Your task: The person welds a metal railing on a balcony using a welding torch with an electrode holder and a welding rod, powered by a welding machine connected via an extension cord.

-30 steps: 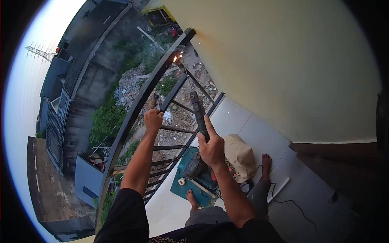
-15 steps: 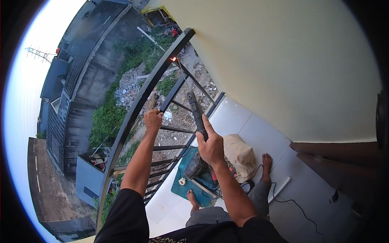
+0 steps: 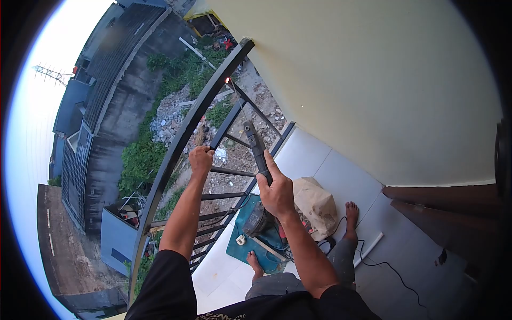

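My right hand (image 3: 276, 192) is wrapped round a black welding electrode holder (image 3: 257, 146), index finger laid along its grip. A thin welding rod (image 3: 238, 100) reaches from its jaw up to the railing. At the rod's tip, a small bright orange glow (image 3: 228, 80) shows where an upright bar meets the underside of the dark metal top rail (image 3: 189, 128). My left hand (image 3: 201, 159) is closed on the end of a dark metal bar (image 3: 226, 125) set below the top rail; its grip is partly hidden by the fingers.
Below me, a welding machine (image 3: 257, 220) sits on a green mat (image 3: 238, 248), near a tan sack (image 3: 314, 205) and a tape roll (image 3: 240, 240). A black cable (image 3: 392, 269) crosses the tiled floor. A cream wall (image 3: 373, 96) rises at right; rubble (image 3: 168, 114) lies beyond the railing.
The glow at the rod tip has become smaller and dimmer. A tiny bright speck now shows against the wall. Both hands keep nearly the same positions.
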`<state>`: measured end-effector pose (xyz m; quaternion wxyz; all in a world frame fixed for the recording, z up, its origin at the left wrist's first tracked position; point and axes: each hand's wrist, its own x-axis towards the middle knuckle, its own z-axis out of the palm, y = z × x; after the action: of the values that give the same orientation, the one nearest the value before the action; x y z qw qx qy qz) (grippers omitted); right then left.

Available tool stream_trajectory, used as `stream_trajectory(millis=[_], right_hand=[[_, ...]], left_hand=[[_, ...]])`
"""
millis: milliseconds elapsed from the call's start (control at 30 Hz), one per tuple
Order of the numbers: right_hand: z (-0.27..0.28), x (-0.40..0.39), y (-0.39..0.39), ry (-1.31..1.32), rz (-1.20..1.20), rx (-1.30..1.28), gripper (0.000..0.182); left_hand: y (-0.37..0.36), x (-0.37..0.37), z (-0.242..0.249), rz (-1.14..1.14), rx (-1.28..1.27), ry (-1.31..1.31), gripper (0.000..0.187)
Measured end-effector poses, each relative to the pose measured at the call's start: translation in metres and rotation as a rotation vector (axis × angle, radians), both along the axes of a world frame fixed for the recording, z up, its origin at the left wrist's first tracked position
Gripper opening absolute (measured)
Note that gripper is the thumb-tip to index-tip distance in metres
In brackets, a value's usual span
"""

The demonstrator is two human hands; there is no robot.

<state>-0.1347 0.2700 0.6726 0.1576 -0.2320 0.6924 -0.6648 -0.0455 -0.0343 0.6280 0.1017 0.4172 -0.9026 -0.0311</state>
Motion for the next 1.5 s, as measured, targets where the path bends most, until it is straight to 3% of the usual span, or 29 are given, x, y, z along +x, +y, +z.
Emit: stream_trajectory(millis=[300, 400, 1500], right_hand=[[0.009, -0.003, 0.002, -0.095, 0.073, 0.013, 0.061], [0.002, -0.001, -0.002, 0.006, 0.015, -0.007, 0.058], [-0.003, -0.001, -0.006, -0.016, 0.005, 0.009, 0.059]], left_hand=[[0.001, 0.001, -0.001, -0.028, -0.012, 0.037, 0.024], [0.003, -0.001, 0.002, 0.020, 0.012, 0.009, 0.027], [0.003, 0.000, 0.002, 0.002, 0.027, 0.031, 0.028]])
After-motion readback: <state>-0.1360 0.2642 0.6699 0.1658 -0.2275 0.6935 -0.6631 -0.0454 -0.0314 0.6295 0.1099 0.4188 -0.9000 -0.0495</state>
